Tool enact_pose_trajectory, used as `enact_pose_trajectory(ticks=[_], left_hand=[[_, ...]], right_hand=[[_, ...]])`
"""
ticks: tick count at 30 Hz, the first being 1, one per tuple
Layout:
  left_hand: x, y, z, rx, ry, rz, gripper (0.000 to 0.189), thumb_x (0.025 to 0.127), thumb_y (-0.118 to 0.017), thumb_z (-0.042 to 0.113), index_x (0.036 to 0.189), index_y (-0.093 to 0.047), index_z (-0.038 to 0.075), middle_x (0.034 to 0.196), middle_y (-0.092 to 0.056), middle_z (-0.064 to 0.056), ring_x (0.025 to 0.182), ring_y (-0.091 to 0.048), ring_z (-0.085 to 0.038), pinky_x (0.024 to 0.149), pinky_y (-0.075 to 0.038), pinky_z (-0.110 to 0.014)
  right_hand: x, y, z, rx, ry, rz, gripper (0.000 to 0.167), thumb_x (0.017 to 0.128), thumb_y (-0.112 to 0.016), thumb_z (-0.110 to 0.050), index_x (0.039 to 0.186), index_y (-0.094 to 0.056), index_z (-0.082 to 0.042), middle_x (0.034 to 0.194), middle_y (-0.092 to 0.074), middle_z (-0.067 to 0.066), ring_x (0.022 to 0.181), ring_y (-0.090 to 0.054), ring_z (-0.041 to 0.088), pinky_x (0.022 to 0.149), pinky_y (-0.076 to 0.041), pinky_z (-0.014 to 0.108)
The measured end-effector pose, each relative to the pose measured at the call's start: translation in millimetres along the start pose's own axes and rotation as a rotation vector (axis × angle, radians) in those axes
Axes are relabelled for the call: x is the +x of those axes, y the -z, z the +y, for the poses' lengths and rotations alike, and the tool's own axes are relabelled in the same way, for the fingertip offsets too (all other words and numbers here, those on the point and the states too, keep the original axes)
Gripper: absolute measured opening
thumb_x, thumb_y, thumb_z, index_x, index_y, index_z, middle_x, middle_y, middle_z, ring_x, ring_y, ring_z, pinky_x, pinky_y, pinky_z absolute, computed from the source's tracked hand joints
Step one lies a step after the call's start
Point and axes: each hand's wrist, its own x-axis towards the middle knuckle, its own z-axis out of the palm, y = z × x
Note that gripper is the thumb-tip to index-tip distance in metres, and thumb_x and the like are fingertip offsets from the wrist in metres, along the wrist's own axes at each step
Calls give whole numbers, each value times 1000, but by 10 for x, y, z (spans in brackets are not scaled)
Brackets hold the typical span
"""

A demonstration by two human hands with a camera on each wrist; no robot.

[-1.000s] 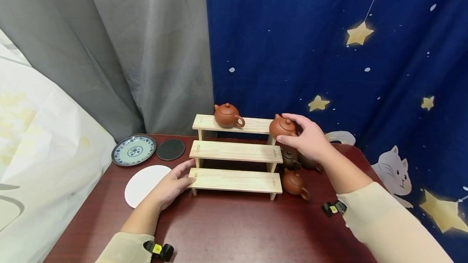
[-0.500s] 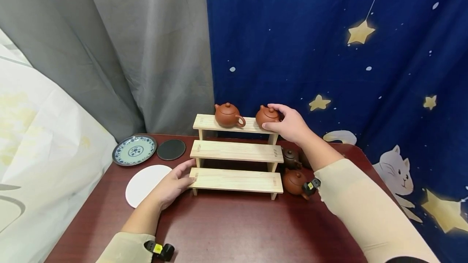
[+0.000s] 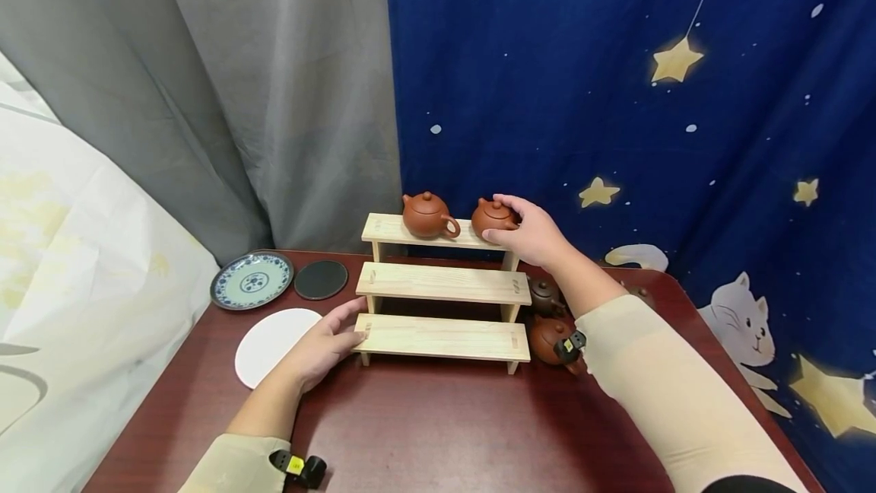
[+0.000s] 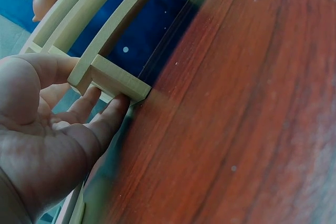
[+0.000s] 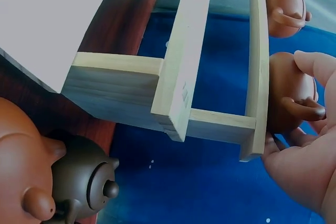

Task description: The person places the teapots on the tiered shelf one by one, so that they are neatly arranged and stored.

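Observation:
A three-step wooden display stand [image 3: 443, 282] stands on the dark red table. My right hand [image 3: 534, 236] grips a reddish-brown clay teapot [image 3: 487, 221] at the right end of the top step. In the right wrist view the thumb and fingers lie around the sides of that teapot [image 5: 286, 85], its base against the top board. A matching teapot [image 3: 424, 217] sits to its left on the same step. My left hand [image 3: 320, 350] holds the left end of the lowest step; in the left wrist view its fingertips [image 4: 119, 103] touch the end leg [image 4: 118, 77].
Right of the stand, another reddish-brown teapot [image 3: 547, 337] and a dark brown teapot [image 3: 544, 295] stand on the table, partly behind my sleeve. A blue-patterned plate [image 3: 236, 291], a black round mat [image 3: 320, 280] and a white disc [image 3: 270, 345] lie at left. Curtains hang behind.
My right hand has brought the teapot leftward from beside the stand onto the top step, then slightly further left toward the other teapot. The left hand has stayed at the stand.

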Motion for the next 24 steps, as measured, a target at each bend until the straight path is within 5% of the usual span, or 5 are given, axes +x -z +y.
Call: enact_pose_trajectory(ticks=[9, 16, 24], left_hand=[[1, -6, -1, -8, -3, 0, 71, 105, -59, 4, 169, -29, 12, 171, -33, -22, 141, -55, -28, 100, -56, -23], [13, -4, -1, -11, -5, -4, 71, 105, -59, 4, 169, -29, 12, 171, -33, -22, 140, -55, -27, 100, -56, -23], [7, 3, -10, -9, -3, -4, 71, 106, -60, 4, 169, -28, 12, 172, -33, -22, 138, -57, -24, 100, -56, -23]], right_hand=[[-188, 85, 37, 50, -4, 11, 80, 97, -80, -39, 165, -42, -22, 168, -46, 8, 152, -48, 33, 120, -47, 54], [-541, 176, 124, 107, -22, -2, 79, 98, -79, -40, 166, -41, -26, 168, -45, 9, 148, -54, 38, 114, -52, 57], [-937, 134, 342, 168, 7, 28, 75, 98, -79, -37, 163, -44, -22, 168, -46, 11, 149, -53, 38, 121, -45, 57]])
